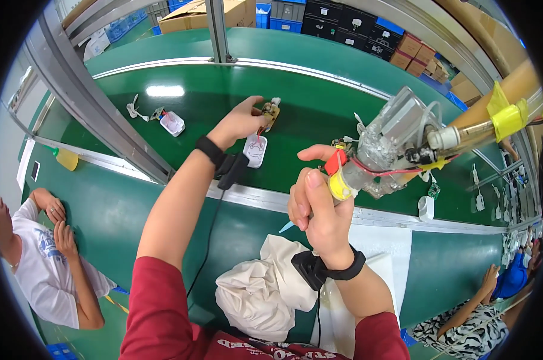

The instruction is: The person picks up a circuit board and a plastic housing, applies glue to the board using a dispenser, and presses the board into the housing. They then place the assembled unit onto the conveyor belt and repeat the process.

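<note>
My left hand (240,124) is stretched out over the green belt, its fingers closed on a small circuit board (272,114) with components and a white part at its far end. Just below it lies an open white plastic shell (256,150), with thin wires reaching up toward the board. Nearer to me, my right hand (324,210) is wrapped round the yellow-ringed end of a taped dispensing tool (341,185) with a red tab. Its clear, lumpy body extends up to the right. A light-blue pointed tip (287,227) shows beside my fingers. The tool's exact kind is unclear.
Another white shell with a board (172,123) lies left on the belt (205,84). A white housing (426,208) sits right. Off-white cloth (262,288) is bunched before me. A metal post (91,90) rises left. People sit at both sides.
</note>
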### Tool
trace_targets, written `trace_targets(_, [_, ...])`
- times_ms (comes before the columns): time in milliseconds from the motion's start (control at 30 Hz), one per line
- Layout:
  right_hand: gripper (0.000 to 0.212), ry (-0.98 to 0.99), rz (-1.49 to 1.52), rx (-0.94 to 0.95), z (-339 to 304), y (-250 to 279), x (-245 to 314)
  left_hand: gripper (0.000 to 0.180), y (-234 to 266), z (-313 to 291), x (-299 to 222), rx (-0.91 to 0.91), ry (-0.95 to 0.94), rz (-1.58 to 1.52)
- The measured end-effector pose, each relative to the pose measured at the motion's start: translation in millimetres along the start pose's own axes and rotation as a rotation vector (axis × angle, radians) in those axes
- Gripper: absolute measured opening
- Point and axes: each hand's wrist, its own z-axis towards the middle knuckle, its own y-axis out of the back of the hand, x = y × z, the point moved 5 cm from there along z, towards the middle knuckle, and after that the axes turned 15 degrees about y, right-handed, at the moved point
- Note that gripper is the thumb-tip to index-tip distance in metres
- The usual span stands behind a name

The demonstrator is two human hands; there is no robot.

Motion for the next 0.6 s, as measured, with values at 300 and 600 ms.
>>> trace_targets(300, [0.025, -0.008, 0.046, 0.027, -2, -6, -1, 0.035, -12, -141, 12, -0.266, -0.467, 0.303])
trace_targets(600, [0.028, -0.089, 0.143, 0.183, -32, -48, -3, 0.03, -26, -313, 111, 0.236, 0.063, 0.264])
